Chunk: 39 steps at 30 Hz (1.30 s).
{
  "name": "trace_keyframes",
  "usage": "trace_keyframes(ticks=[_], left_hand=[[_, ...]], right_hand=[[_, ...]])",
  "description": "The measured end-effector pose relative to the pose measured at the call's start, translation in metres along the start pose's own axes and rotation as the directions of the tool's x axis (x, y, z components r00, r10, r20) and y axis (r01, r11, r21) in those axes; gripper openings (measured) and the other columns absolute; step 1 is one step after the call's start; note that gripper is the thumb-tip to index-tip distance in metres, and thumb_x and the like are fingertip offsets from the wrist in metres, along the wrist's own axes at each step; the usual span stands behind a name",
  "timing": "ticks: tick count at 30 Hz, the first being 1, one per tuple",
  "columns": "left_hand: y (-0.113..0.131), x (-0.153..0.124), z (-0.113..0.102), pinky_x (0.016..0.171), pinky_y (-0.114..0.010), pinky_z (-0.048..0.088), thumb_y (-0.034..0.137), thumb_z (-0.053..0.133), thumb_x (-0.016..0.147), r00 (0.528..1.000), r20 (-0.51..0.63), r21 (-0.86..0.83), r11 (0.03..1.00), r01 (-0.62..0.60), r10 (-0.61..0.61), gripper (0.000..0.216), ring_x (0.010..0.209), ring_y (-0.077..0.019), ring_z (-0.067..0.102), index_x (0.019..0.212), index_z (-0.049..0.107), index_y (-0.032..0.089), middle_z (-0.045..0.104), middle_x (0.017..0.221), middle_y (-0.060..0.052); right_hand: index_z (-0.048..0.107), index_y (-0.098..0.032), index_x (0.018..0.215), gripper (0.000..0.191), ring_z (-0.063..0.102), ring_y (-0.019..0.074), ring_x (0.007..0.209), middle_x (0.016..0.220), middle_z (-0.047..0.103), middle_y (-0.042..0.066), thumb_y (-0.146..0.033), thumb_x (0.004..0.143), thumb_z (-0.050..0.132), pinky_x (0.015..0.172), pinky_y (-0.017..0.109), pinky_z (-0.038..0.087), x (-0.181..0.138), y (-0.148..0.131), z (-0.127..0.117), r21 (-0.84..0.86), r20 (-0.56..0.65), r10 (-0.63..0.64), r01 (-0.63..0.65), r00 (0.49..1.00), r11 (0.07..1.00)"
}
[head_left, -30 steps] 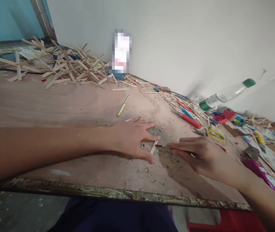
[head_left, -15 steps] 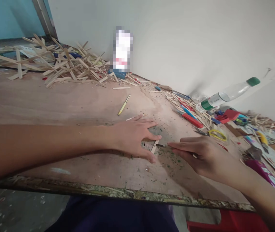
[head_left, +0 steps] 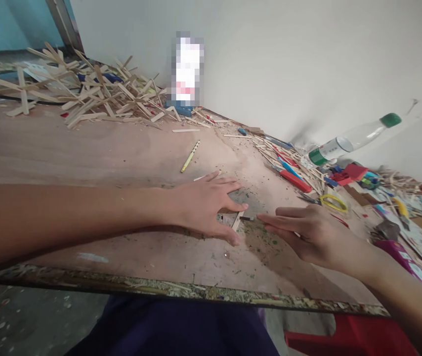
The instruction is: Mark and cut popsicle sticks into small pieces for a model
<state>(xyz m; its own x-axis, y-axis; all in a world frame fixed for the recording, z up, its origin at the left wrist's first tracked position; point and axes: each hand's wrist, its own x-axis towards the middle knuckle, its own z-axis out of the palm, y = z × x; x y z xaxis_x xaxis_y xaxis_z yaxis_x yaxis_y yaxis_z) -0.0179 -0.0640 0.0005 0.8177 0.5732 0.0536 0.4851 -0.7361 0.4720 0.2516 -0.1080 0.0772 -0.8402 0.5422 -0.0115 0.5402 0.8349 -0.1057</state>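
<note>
With our left hand (head_left: 211, 205) spread flat, thumb and forefinger at either end of a pale, flat wooden stick (head_left: 237, 222) on the worn brown wooden tabletop (head_left: 129, 143), we pinch in our right hand (head_left: 311, 235) a slim tool with a narrow dark metal blade (head_left: 247, 218), its tip at the stick's right edge and its grip mostly hidden by our fingers. Beyond the stick we see a thin yellow pencil with a dark-spotted end (head_left: 190, 156); right of it and farther off, yellow-handled metal scissors (head_left: 321, 200) and a red-handled cutter (head_left: 295, 181).
</note>
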Motion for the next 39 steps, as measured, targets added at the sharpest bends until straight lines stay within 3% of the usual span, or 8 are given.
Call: trace_keyframes(ticks=[9, 12, 17, 20, 24, 29, 35, 39], left_hand=[[-0.003, 0.0, 0.001, 0.131, -0.06, 0.008, 0.085, 0.062, 0.084, 1.0, -0.004, -0.008, 1.0, 0.007, -0.007, 0.086, 0.163, -0.0364, 0.015, 0.153, 0.055, 0.035, 0.018, 0.176, -0.009], [-0.003, 0.0, 0.002, 0.131, -0.058, 0.007, 0.086, 0.061, 0.083, 1.0, 0.0, 0.001, 1.0, 0.011, -0.011, 0.087, 0.163, -0.0348, 0.015, 0.154, 0.054, 0.036, 0.018, 0.176, -0.008], [-0.001, -0.001, 0.001, 0.131, -0.057, 0.008, 0.085, 0.058, 0.087, 0.999, -0.03, 0.045, 0.998, -0.035, 0.036, 0.087, 0.161, -0.0364, 0.02, 0.155, 0.053, 0.032, 0.022, 0.175, -0.01], [0.002, -0.003, -0.002, 0.13, -0.056, 0.013, 0.082, 0.064, 0.085, 0.991, -0.106, 0.087, 0.993, -0.076, 0.085, 0.09, 0.153, -0.0378, 0.037, 0.154, 0.054, 0.024, 0.041, 0.166, -0.015], [0.007, -0.004, -0.009, 0.122, -0.052, 0.029, 0.073, 0.078, 0.08, 0.984, -0.158, 0.072, 0.995, -0.075, 0.086, 0.062, 0.125, -0.0338, 0.058, 0.115, 0.073, 0.021, 0.064, 0.132, -0.012], [0.009, -0.004, -0.017, 0.108, -0.045, 0.038, 0.038, 0.063, 0.098, 0.984, -0.129, 0.028, 0.993, -0.116, 0.119, 0.019, 0.11, -0.0262, 0.06, 0.107, 0.075, 0.025, 0.066, 0.115, -0.006], [0.001, 0.003, -0.015, 0.083, -0.034, 0.043, 0.021, 0.05, 0.106, 0.97, -0.129, 0.029, 0.978, -0.204, 0.206, 0.029, 0.091, -0.0186, 0.061, 0.101, 0.079, 0.025, 0.064, 0.1, -0.004], [0.005, 0.004, -0.009, 0.083, -0.031, 0.047, 0.02, 0.052, 0.107, 0.968, -0.205, 0.005, 0.989, -0.15, 0.147, 0.025, 0.095, -0.0177, 0.065, 0.113, 0.076, 0.019, 0.069, 0.105, -0.005]], right_hand=[[0.059, -0.015, 0.149, 0.054, 0.053, 0.0122, 0.057, 0.08, 0.065, 0.003, -0.005, 0.098, 0.044, 0.054, 0.029, 0.031, -0.007, 0.003, -0.002, -0.202, 0.077, -0.105, 0.118, 0.992, 0.972], [0.061, -0.015, 0.147, 0.052, 0.053, 0.0132, 0.056, 0.08, 0.066, 0.003, -0.006, 0.099, 0.045, 0.054, 0.03, 0.033, -0.005, 0.002, -0.004, -0.231, 0.096, -0.101, 0.12, 0.99, 0.966], [0.074, -0.015, 0.129, 0.032, 0.059, 0.0116, 0.06, 0.077, 0.068, 0.003, -0.017, 0.106, 0.052, 0.056, 0.028, 0.034, -0.003, 0.005, 0.001, -0.053, -0.019, 0.004, -0.005, 1.0, 0.999], [0.076, -0.015, 0.125, 0.028, 0.061, 0.0107, 0.062, 0.077, 0.069, 0.003, -0.021, 0.107, 0.056, 0.058, 0.026, 0.036, -0.006, 0.008, 0.003, 0.077, -0.086, 0.045, -0.039, 0.995, 0.996], [0.077, -0.016, 0.123, 0.027, 0.062, 0.0103, 0.062, 0.079, 0.072, 0.003, -0.021, 0.107, 0.056, 0.058, 0.025, 0.037, -0.015, 0.012, 0.001, 0.155, -0.133, 0.075, -0.054, 0.988, 0.986], [0.078, -0.02, 0.123, 0.027, 0.065, 0.011, 0.067, 0.083, 0.075, 0.004, -0.022, 0.106, 0.057, 0.06, 0.025, 0.038, -0.028, 0.013, 0.002, 0.189, -0.106, 0.14, -0.118, 0.984, 0.975], [0.078, -0.022, 0.124, 0.028, 0.07, 0.0122, 0.078, 0.094, 0.079, 0.005, -0.023, 0.106, 0.057, 0.067, 0.024, 0.043, -0.033, 0.012, 0.006, 0.306, -0.092, 0.155, -0.12, 0.984, 0.944], [0.078, -0.021, 0.123, 0.028, 0.07, 0.0131, 0.077, 0.093, 0.079, 0.005, -0.021, 0.106, 0.055, 0.067, 0.025, 0.042, -0.032, 0.01, 0.009, 0.316, -0.089, 0.136, -0.102, 0.987, 0.943]])
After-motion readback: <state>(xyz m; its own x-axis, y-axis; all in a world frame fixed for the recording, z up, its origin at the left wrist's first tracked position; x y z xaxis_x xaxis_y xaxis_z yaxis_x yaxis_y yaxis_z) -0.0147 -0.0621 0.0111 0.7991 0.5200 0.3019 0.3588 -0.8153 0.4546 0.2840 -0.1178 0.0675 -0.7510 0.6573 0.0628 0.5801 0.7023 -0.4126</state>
